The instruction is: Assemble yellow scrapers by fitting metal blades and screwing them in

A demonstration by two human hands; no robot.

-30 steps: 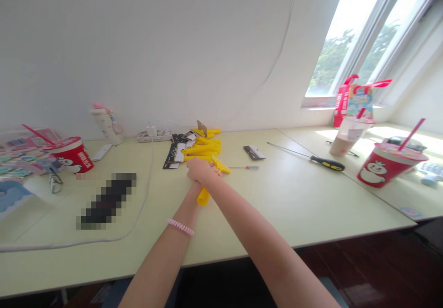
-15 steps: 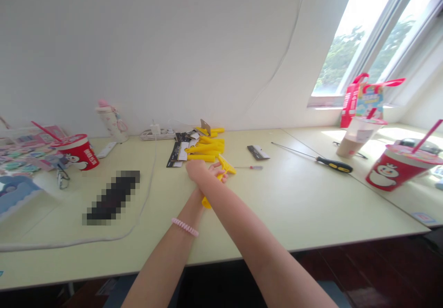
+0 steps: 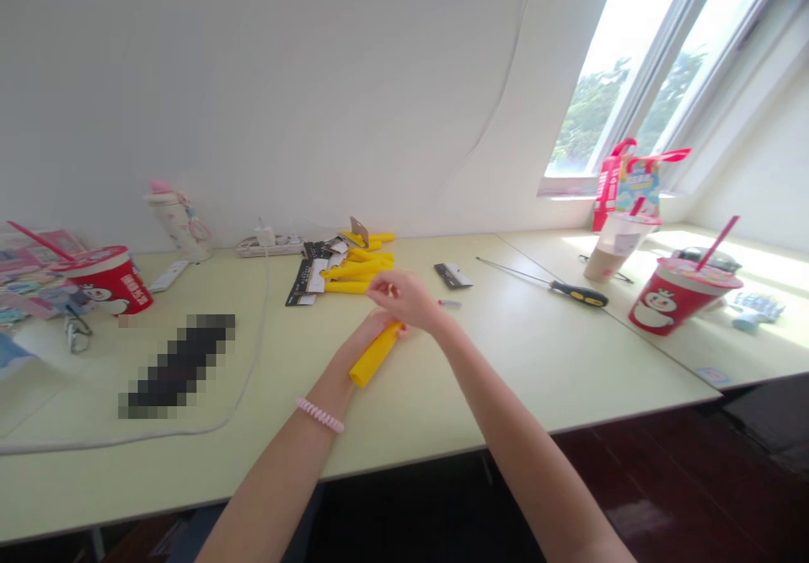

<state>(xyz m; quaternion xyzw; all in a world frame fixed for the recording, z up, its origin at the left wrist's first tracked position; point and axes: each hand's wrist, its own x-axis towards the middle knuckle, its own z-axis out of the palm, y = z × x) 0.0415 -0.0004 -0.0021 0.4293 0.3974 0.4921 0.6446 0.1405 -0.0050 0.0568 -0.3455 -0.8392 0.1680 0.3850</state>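
My left hand [image 3: 374,322] is closed round a yellow scraper [image 3: 376,356], its tubular handle slanting down toward me over my wrist. The scraper's head is hidden behind my hands. Just above it, my right hand [image 3: 408,295] is bent over with its fingers curled together in a pinch; what they hold, if anything, is too small to make out. Behind my hands lies a pile of more yellow scrapers [image 3: 357,270] with black-and-white cards [image 3: 307,281]. A small screwdriver [image 3: 450,303] lies to the right, partly covered by my right hand.
A black-and-white packet [image 3: 452,276] and a long screwdriver [image 3: 578,294] lie on the right of the table [image 3: 537,361]. Red cups [image 3: 679,297] stand at both sides. A white cable [image 3: 258,352] runs from the power strip [image 3: 271,245] across the left part.
My right hand has lifted off the scraper's handle and curled above its head end, uncovering the handle. My left hand keeps its hold. The whole view has swung a little to the right.
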